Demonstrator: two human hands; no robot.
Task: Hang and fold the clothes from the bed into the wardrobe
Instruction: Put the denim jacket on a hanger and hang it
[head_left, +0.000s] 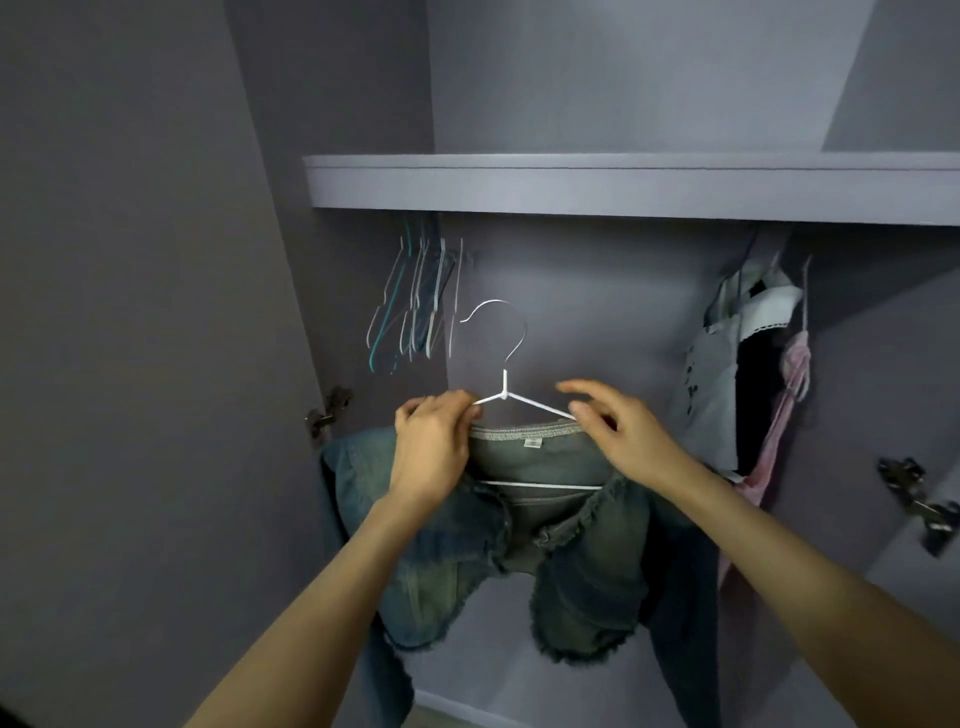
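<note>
Head view: the hanger carrying the jacket is held up inside the wardrobe, its hook rising above both hands toward the unseen rail, its bar lying left to right. Left hand pinches the left shoulder wire; right hand, equally near, has spread fingers touching the right wire.

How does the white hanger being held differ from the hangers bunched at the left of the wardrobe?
The white hanger carries a denim jacket and is held by the left hand; the bunched hangers hang bare under the shelf. Some of those are teal. All look thin.
</note>
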